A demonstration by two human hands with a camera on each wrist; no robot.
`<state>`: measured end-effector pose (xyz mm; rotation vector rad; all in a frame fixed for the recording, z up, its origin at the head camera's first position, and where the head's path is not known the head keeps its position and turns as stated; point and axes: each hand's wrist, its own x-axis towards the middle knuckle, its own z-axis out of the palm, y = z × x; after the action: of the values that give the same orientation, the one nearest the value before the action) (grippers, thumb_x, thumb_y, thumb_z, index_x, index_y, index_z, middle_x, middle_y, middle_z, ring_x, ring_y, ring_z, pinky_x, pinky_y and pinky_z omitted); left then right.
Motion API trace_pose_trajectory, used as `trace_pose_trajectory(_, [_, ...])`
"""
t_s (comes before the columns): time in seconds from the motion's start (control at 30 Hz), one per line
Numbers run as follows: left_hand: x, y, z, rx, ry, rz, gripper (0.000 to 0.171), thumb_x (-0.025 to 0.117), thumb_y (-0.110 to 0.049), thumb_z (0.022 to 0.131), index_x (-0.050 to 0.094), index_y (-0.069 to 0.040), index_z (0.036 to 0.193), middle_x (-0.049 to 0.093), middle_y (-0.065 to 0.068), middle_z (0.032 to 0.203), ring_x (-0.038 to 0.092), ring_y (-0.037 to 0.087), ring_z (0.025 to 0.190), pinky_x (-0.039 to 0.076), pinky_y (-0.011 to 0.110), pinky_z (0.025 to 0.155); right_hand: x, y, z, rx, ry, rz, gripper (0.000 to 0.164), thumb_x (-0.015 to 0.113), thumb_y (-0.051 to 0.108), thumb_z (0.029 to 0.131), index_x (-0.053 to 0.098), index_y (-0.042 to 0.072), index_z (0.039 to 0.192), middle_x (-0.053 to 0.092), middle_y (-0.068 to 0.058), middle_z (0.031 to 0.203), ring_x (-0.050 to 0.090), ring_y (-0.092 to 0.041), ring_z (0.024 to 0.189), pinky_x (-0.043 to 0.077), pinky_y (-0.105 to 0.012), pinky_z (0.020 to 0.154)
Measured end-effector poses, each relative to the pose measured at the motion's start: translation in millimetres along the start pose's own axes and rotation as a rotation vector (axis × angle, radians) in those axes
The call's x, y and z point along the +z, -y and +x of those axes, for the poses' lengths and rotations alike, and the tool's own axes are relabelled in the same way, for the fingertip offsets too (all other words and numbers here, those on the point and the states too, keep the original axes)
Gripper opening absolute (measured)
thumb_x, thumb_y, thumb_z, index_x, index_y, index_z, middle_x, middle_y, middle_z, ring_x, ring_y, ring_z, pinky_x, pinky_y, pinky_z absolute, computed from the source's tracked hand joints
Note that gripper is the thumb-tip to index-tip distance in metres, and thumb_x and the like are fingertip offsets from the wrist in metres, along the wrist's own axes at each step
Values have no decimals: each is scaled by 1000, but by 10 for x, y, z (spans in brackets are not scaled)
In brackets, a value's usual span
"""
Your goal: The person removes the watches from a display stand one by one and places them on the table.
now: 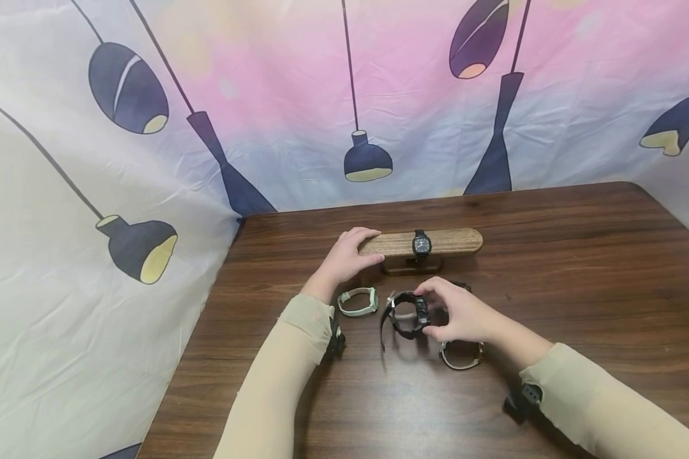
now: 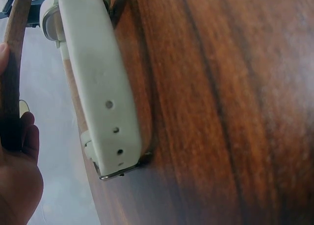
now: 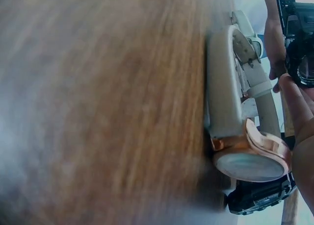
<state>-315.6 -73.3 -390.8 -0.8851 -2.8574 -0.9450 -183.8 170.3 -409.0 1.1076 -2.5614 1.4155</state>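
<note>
My left hand [image 1: 349, 256] grips the left end of a wooden watch stand [image 1: 455, 241], thumb at the front and fingers over the back. A black square-faced watch [image 1: 422, 245] is strapped around the stand's bar. In front of it, my right hand [image 1: 459, 312] pinches a chunky black watch [image 1: 422, 313] by its case between thumb and fingers. That watch's strap is undone, one end hanging to the left. Below my left wrist lies a mint-green watch [image 1: 358, 312], also close up in the left wrist view.
A white-strapped watch with a rose-gold case [image 3: 252, 159] lies beneath my right hand. Behind that hand, another black watch [image 3: 260, 194] is partly hidden. A pale strap shows through the held watch's loop. A printed cloth [image 1: 298, 115] hangs behind the wooden table [image 1: 597, 306].
</note>
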Motion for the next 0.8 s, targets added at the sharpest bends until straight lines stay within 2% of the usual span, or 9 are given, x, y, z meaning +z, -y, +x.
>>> trace_pose_trajectory(0.17, [2,9,-3,-5,-1,5,55,68,-40,85,52,-21,134,47,-1,135,39,20,122,35,38,100,15,4,5,7,32,-66,57,76,6,68,48,0,117,54,-10,114,62,-21,96,50,-32,84])
trace_pose_trajectory(0.47, [10,17,6,2,3,6,56,68,-39,85,52,-19,135,47,-1,135,39,20,123,34,39,100,29,-7,-4,14,86,-170,57,77,15,67,50,5,116,55,-2,111,58,-14,96,49,-34,84])
trace_pose_trajectory(0.8, [4,16,2,0,9,-5,55,67,-40,86,52,-20,135,46,-1,136,39,20,124,34,39,101,59,-47,-24,5,122,-239,57,77,19,67,51,6,116,54,-2,114,56,-15,100,47,-36,87])
